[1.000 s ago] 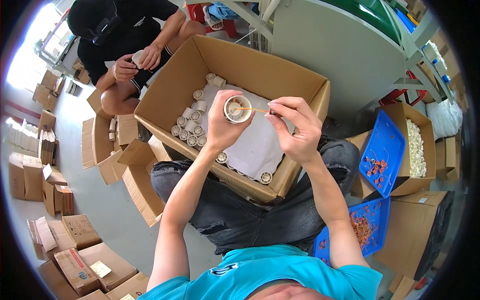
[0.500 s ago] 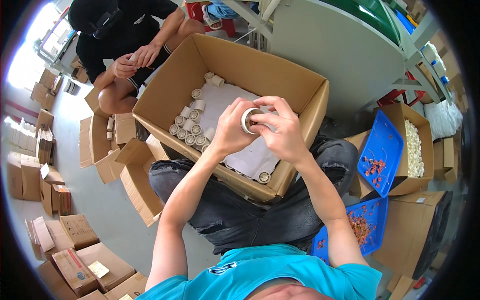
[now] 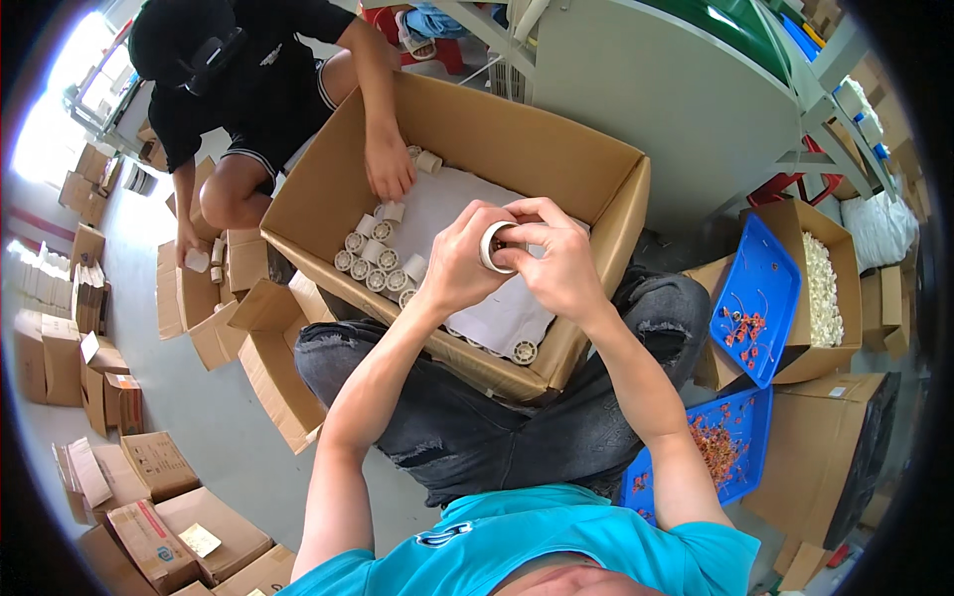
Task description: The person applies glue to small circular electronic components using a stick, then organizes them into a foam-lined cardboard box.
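Note:
Over the large cardboard box (image 3: 517,124), my left hand (image 3: 459,260) is wrapped round a white plastic cylinder (image 3: 487,248), its open end turned to the right. The fingertips of my right hand (image 3: 561,256) reach into that open end, pinched together; whatever they hold there is too hidden to name. Several similar white cylinders (image 3: 376,253) with spoked ends lie along the box's left side on a pale sheet (image 3: 467,194). One more cylinder (image 3: 525,352) rests in the near right corner.
A co-worker (image 3: 248,89) crouches at the far left, one hand inside my box, the other holding a white piece over a smaller carton (image 3: 184,288). Right of me, blue trays (image 3: 770,263) hold red-orange wired parts. A box of white pieces (image 3: 823,293) stands beyond.
The co-worker's hands have parted: one has reached into the large box, the other down to the small carton with a white piece. My hands stay nearly in place on the cylinder.

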### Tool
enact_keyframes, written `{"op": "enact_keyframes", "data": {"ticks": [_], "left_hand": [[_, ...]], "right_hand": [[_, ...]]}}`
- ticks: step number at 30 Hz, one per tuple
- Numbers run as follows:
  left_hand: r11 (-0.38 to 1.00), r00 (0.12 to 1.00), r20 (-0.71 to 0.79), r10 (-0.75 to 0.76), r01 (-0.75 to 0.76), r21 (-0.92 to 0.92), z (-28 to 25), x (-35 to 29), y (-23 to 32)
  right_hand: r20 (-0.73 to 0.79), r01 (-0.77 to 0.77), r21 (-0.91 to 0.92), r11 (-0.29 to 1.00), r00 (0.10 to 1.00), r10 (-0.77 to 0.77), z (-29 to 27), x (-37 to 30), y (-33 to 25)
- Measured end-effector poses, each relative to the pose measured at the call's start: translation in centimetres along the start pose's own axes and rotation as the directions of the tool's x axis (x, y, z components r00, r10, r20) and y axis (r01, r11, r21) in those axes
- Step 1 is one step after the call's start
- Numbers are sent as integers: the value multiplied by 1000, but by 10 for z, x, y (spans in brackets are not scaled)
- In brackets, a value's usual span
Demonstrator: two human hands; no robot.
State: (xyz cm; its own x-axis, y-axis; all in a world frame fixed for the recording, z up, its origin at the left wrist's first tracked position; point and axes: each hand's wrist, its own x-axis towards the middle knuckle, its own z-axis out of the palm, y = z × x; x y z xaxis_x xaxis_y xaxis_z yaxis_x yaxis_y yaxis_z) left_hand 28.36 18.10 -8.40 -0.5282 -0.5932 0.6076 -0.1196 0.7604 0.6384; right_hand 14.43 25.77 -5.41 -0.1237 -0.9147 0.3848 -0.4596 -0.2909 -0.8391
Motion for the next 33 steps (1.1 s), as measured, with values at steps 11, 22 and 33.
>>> {"op": "enact_keyframes", "data": {"ticks": [11, 22, 33], "left_hand": [[1000, 999, 30, -20, 19, 14, 0, -3, -2], [996, 997, 69, 36, -41, 73, -4, 5, 4], [990, 996, 85, 15, -26, 137, -6, -1, -1]], "right_hand": [[-62, -14, 89, 996, 998, 20, 9, 0, 10], [-101, -29, 213, 977, 994, 51, 10, -1, 13], [-48, -61, 219, 974, 996, 73, 15, -4, 16]]}}
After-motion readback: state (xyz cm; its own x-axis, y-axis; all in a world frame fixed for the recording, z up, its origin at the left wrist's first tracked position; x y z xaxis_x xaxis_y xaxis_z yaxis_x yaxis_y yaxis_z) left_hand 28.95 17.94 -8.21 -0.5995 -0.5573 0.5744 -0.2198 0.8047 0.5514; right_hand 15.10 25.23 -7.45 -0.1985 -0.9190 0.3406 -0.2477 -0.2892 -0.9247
